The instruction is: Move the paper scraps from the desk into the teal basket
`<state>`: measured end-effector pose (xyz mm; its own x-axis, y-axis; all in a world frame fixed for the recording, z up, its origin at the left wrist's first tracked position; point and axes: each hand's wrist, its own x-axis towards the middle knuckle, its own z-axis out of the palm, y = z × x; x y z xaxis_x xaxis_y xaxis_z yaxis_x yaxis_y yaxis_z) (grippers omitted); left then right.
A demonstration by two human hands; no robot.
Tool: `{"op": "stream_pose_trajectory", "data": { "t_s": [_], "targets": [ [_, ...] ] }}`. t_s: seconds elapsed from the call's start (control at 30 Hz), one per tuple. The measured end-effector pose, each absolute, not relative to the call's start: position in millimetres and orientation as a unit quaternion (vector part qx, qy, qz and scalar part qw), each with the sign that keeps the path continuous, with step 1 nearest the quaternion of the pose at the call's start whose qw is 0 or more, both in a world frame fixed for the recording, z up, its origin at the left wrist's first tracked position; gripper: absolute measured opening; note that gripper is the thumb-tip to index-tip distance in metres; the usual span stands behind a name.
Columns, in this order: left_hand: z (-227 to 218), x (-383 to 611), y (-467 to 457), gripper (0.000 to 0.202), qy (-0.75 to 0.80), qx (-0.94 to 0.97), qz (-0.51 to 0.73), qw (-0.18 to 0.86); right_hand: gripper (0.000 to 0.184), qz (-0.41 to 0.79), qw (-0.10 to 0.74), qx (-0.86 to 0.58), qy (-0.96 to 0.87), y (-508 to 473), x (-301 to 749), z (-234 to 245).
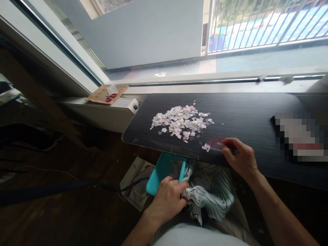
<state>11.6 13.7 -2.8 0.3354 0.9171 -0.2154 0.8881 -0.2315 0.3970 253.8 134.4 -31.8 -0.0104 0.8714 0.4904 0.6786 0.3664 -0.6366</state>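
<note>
A loose heap of small white and pale pink paper pieces (179,119) lies on the dark table. My right hand (239,157) is at the table's near edge, its thumb and forefinger pinched at the end of a thin, see-through pink piece (214,142). A few paper bits lie by that piece's left end. Below the table edge, my left hand (170,194) is closed on the rim of a teal plastic box (156,177) and the edge of a white cloth with black stripes (215,201). The cloth spreads over my lap, with some paper bits in its folds.
The dark wood-grain table (243,112) stands against a window. A blurred-out object (299,136) lies at its right end. Red-handled scissors (111,98) rest on a brown envelope (98,94) by the radiator (125,103). An open box (138,184) sits on the floor.
</note>
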Motion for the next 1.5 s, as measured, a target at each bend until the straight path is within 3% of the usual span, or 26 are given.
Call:
{"op": "stream_pose_trajectory", "data": {
  "t_s": [0.17,0.43,0.63,1.5],
  "targets": [
    [-4.8,13.3,14.2,0.012,0.562,0.793,0.035,0.232,0.01,0.123,0.455,-0.537,-0.7,126.7,256.3,-31.7],
    [-3.8,16.8,18.3,0.012,0.548,0.803,0.029,0.232,0.008,0.18,0.408,-0.479,-0.756,107.6,268.9,-33.3],
    [-2.2,18.6,20.6,0.013,0.548,0.802,0.027,0.237,0.013,0.131,0.432,-0.49,-0.746,103.6,278.1,-34.2],
    [-2.0,21.4,21.6,0.011,0.533,0.817,0.004,0.218,0.012,0.198,0.387,-0.409,-0.803,93.5,275.6,-24.8]
  ]
}}
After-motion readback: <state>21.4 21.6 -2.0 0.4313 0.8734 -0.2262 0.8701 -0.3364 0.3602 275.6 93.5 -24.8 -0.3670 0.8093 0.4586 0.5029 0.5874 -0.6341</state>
